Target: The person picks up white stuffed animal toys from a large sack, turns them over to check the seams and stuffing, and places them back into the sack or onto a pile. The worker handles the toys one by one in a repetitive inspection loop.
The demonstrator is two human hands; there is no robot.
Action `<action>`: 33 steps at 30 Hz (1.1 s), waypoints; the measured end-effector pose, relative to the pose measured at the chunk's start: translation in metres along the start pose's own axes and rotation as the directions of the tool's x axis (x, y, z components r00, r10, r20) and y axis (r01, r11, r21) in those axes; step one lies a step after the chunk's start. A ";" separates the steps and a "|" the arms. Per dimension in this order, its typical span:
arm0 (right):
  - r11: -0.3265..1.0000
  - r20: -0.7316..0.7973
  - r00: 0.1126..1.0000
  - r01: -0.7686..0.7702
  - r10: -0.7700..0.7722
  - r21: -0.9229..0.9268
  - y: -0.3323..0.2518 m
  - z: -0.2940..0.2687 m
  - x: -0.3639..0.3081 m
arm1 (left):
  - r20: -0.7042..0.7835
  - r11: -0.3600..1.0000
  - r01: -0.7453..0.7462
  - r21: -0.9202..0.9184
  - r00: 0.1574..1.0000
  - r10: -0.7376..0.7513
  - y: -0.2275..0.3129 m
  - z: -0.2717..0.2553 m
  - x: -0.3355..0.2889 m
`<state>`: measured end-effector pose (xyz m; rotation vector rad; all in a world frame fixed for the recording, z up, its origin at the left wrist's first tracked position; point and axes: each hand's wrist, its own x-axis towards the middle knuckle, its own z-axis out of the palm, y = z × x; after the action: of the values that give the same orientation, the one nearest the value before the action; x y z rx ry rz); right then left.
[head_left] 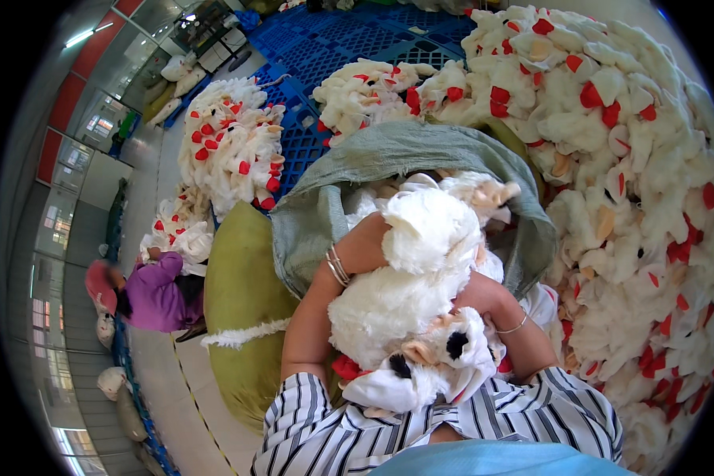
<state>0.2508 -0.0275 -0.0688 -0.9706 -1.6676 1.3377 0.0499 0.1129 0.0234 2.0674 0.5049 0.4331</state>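
My left hand [363, 244], with bangles at the wrist, presses into the left side of a bundle of fluffy white plush toy skins [397, 305]. Against the bundle's right side is my right hand [484, 295], its fingers partly sunk in the fur. Black eye patches, beige bits and some red pieces show on the bundle, which rests close to my chest. Just beyond it gapes a grey-green woven sack [404, 141], its mouth folded back and more white plush inside. Most fingertips of both hands are hidden by fur.
A full olive-green sack [242, 278] stands left of the open one. Large heaps of white and red plush pieces [611, 182] lie to the right and ahead. Blue plastic pallets [333, 40] are behind. A person in purple [163, 293] sits at far left.
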 end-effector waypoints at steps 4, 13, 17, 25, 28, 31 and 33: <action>0.980 0.008 0.994 -0.106 0.109 -0.167 0.000 -0.014 -0.010 | 0.058 0.911 0.198 0.362 0.971 -0.234 -0.069 0.006 0.018; 0.946 -0.933 0.172 0.027 0.315 0.324 0.104 -0.068 -0.158 | -0.208 0.937 0.304 0.173 0.941 -0.267 -0.077 0.011 -0.059; 0.719 -0.957 0.070 -0.675 0.282 0.163 0.208 -0.036 -0.244 | -0.269 0.934 0.318 0.160 0.925 -0.269 -0.089 0.020 -0.062; 0.625 -0.608 0.162 -0.088 0.778 0.776 0.185 0.025 -0.223 | -0.356 0.937 0.345 0.048 0.883 -0.307 -0.115 0.015 -0.050; 0.587 -0.611 0.265 0.173 0.746 0.791 0.139 0.010 -0.204 | -0.402 0.939 0.344 -0.026 0.856 -0.325 -0.131 0.005 -0.050; 0.620 -0.713 0.330 0.351 0.619 0.701 0.078 -0.010 -0.187 | -0.416 0.945 0.307 -0.114 0.849 -0.327 -0.156 -0.003 -0.029; 0.692 -0.778 0.412 0.372 0.474 0.619 0.033 -0.021 -0.164 | -0.446 0.940 0.293 -0.177 0.827 -0.342 -0.164 -0.008 -0.017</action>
<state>0.3400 -0.1627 -0.1154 -0.9516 -0.1290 0.9835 0.0014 0.1890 -0.1148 1.7259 1.0809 0.7498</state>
